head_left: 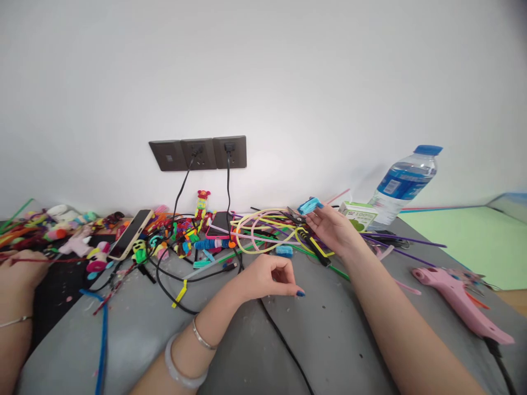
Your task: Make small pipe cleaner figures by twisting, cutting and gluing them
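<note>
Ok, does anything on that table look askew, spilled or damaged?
No spill or damage stands out. The bottle appears to lean, though that may be lens distortion; black cord trails loosely across the gray tabletop.

Three wall plates [198, 153] and two phones [132, 233] are seen centre left; one bottle [405, 184] and one glue gun [463, 304], right.

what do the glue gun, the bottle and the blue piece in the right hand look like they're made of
Pink glue gun: probably hard plastic, smooth with a soft sheen.
Bottle: clear, glossy plastic, see-through at the shoulder.
Blue piece in the right hand: likely fuzzy chenille stems, given its soft, ridged surface.
</note>
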Action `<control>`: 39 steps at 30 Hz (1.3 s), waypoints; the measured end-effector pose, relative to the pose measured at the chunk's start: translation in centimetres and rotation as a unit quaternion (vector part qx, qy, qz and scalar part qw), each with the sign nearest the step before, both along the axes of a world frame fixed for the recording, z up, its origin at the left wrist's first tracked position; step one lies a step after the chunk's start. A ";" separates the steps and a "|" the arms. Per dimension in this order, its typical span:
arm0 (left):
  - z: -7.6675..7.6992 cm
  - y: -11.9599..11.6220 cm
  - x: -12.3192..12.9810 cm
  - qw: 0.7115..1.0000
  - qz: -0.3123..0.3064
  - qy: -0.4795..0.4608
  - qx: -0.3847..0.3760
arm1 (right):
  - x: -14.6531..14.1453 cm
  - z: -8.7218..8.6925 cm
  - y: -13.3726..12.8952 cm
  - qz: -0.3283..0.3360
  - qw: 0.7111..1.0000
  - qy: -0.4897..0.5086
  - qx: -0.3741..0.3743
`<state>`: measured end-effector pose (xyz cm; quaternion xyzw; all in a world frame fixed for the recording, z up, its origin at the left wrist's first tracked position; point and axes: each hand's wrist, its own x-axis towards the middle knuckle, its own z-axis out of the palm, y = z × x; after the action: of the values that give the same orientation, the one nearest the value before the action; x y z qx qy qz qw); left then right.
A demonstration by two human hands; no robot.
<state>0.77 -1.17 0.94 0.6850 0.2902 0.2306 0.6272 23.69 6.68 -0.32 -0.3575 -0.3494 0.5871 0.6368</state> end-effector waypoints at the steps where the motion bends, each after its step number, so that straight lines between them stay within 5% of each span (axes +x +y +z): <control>1: 0.0 0.0 0.0 1.000 0.002 -0.005 -0.008 | -0.1 -0.1 0.0 0.002 1.000 -0.003 0.000; 23: -0.6 0.1 -0.3 0.998 -0.020 -0.007 0.063 | -1.7 -0.5 -0.8 0.035 0.999 -0.034 -0.009; 33: -0.6 0.0 0.2 0.995 0.038 -0.050 0.079 | -2.5 -0.1 -1.3 0.076 0.997 -0.025 -0.009; 39: -0.7 0.6 0.3 0.983 0.153 -0.073 0.066 | -3.8 1.0 -2.4 0.114 0.992 -0.043 0.019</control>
<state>1.03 -0.60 0.28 0.6536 0.3295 0.3917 0.5575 19.90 4.23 0.65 -0.3281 -0.4263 0.6329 0.5569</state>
